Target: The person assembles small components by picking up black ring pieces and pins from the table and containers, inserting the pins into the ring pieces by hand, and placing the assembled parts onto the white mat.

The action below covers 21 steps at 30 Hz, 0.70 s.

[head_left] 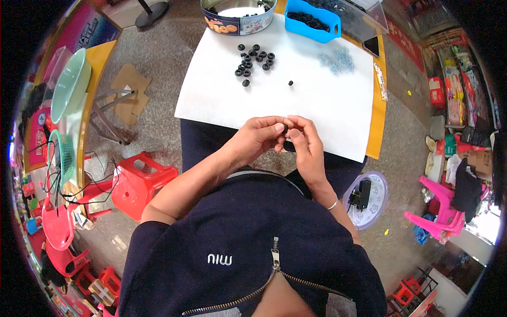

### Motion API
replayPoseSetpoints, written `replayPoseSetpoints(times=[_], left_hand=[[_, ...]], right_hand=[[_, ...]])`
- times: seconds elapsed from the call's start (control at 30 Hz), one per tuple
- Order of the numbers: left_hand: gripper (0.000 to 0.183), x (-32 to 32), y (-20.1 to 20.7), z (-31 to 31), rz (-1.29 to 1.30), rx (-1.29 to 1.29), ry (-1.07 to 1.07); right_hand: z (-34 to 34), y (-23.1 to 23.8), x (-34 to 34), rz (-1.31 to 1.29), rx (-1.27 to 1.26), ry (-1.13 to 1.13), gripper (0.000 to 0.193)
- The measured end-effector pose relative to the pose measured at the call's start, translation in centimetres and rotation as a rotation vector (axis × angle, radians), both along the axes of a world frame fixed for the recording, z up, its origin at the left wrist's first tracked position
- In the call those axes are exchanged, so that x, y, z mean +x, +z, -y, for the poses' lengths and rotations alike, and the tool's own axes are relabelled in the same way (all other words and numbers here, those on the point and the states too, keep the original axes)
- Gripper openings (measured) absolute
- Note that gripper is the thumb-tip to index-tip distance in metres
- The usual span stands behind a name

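Speckled grey floor [163, 90] spreads around the work table in the head view, with a red plastic stool [137, 185] on the left, a bright pink plastic stool [446, 214] on the right and a mint-green oval basin [71, 87] on a yellow-edged side table at the far left. Smooth white sheeting [322, 105] covers most of the work table, whose yellow edge [376, 129] shows along the right. At the far side stand a round printed metal tin [259, 25] and, just right of it, a bright blue plastic basket [318, 36], both holding black pieces. Nearer, a loose cluster of glossy black rings [247, 65] lies left of centre; one tiny black piece [290, 83] sits apart to its right, and a heap of clear bluish bits [337, 61] lies farther right.

Both hands meet over the sheet's near edge. Between thumb and finger, the left hand [259, 136] pinches a small black part [285, 129] (mostly hidden by fingertips). Curled against it is the right hand [308, 150]; whether it grips that part too, I cannot tell.
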State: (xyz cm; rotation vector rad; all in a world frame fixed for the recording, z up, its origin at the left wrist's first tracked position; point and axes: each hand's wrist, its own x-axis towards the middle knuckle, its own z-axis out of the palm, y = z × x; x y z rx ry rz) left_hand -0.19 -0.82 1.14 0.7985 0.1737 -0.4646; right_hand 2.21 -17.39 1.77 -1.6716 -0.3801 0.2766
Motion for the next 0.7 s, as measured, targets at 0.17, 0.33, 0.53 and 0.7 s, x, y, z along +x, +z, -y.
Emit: replayPoseSetpoints(times=[0.17,0.33,0.53,0.7], left_hand=[[0.029,-0.3,0.4,-0.1,0.012,-0.128,-0.030],[0.032,-0.4,0.0,-0.1,-0.054,-0.310,-0.066],[0.035,-0.2,0.8,0.0,-0.081,-0.234,-0.008],[0.035,0.2,1.0,0.1,-0.070,-0.285,0.005]], right_hand=[[-0.4,1.1,-0.4,-0.146,0.114,0.021,0.029],[-0.1,0.8,-0.2,-0.048,0.093,0.004,0.027],[-0.1,1.1,0.1,-0.087,0.121,-0.073,0.024],[-0.4,1.1,0.6,-0.114,0.142,-0.087,0.029]])
